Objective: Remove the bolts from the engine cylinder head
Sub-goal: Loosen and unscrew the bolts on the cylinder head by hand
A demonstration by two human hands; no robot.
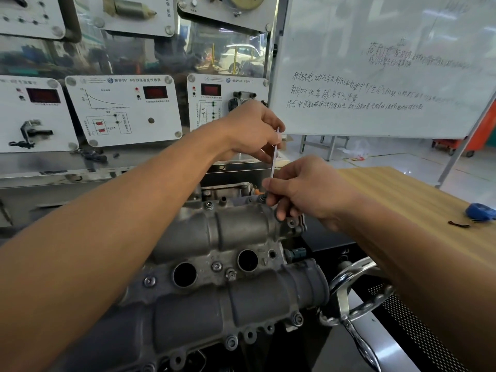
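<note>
At the far end of the cylinder head [214, 234], both hands are working one bolt [262, 197].
Left hand [249, 132] is pinching the thin tool [273, 159] up top, right hand [308, 191] is gripping its lower end; next, I'd guess, spinning it out, tool kept square.

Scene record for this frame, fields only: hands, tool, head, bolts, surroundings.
left hand: left hand pinches the upper end of the thin metal tool
right hand: right hand grips the tool's lower end, tip hidden
tool: near upright, over the far end of the cylinder head
bolts: several bolts seated in the head
surroundings: wooden table at right with blue object; whiteboard behind
</note>
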